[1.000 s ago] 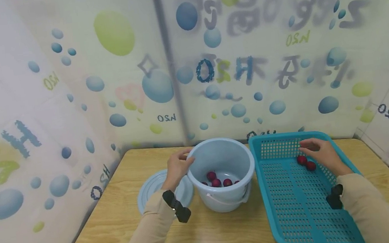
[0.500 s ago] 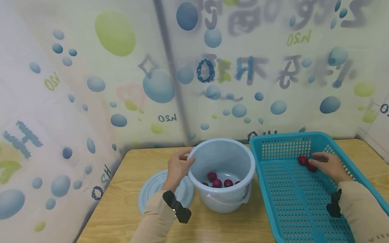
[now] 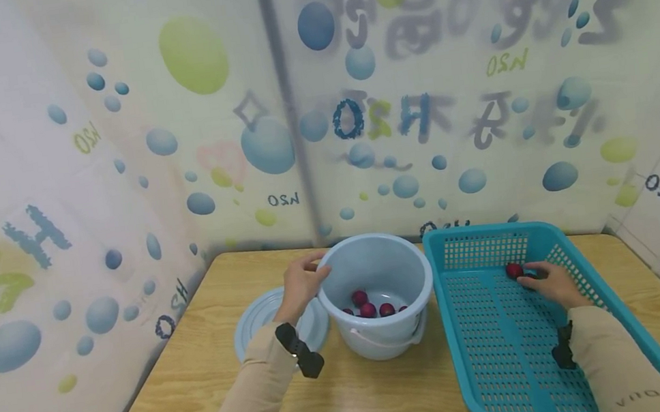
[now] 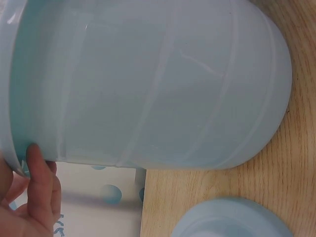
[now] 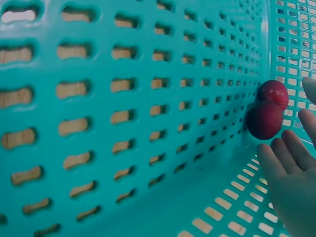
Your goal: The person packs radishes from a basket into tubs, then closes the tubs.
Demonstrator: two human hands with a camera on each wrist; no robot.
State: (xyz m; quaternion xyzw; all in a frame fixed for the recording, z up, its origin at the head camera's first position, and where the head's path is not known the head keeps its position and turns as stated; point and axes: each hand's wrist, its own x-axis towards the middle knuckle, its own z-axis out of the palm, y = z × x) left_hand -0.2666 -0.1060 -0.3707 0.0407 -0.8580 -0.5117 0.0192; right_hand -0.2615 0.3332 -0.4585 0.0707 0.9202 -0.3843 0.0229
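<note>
My left hand (image 3: 299, 285) grips the rim of a light blue bucket (image 3: 377, 337), left of its mouth. In the left wrist view, fingers (image 4: 38, 190) curl at the rim beside the bucket wall (image 4: 148, 89). Several dark red plums (image 3: 360, 298) lie at the bottom of the bucket. Inside a teal plastic basket (image 3: 484, 352), my right hand (image 3: 556, 285) is at two more plums near the far right corner. One plum (image 3: 514, 270) shows past the fingertips; the other is mostly hidden in the head view. Seen from the right wrist, the fingers (image 5: 286, 158) spread beside the nearer plum (image 5: 265, 120), not wrapped round it.
A round light blue lid (image 3: 249, 329) lies on the wooden table (image 3: 330, 405), left of the bucket and partly under the left forearm. The basket stands close against the bucket's right side. A curtain (image 3: 364, 181) printed with bubbles hangs behind the table.
My right hand has lowered toward the nearer plum in the basket and now covers most of it in the head view. The left hand and bucket have stayed in place.
</note>
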